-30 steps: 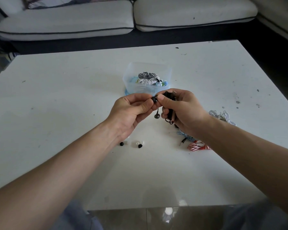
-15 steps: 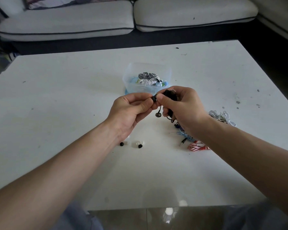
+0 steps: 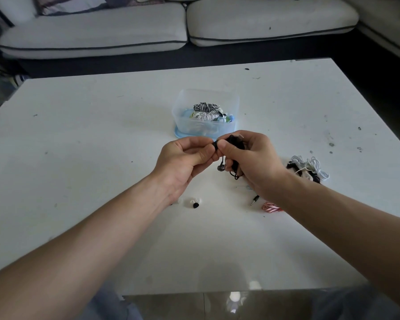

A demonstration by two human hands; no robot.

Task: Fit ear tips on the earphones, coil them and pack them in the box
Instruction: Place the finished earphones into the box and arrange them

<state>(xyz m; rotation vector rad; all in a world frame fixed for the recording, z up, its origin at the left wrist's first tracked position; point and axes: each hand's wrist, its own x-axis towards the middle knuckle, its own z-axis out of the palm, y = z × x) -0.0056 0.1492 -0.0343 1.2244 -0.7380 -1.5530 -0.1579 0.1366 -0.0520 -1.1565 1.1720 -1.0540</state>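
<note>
Above the middle of the white table [image 3: 79,139], my right hand [image 3: 252,162] grips a bundle of black earphones [image 3: 234,144]. One earbud [image 3: 220,167] dangles below on its wire. My left hand [image 3: 183,160] pinches a small black piece at the bundle's left end [image 3: 215,144], thumb tip against my right thumb; whether that piece is an ear tip or a bud is hidden. Just behind the hands stands the clear plastic box [image 3: 185,125], holding several coiled earphones [image 3: 204,110]. A black ear tip [image 3: 195,205] and white ear tips [image 3: 192,200] lie on the table below my left wrist.
A tangle of white and black earphones [image 3: 308,168] lies right of my right hand. A red-and-white coil [image 3: 271,207] and a loose jack plug [image 3: 254,199] lie under my right forearm. A grey sofa [image 3: 97,31] runs behind the table.
Both hands have stayed together at the same spot, with small finger movements on the earphone. My left forearm now covers the second black ear tip on the table.
</note>
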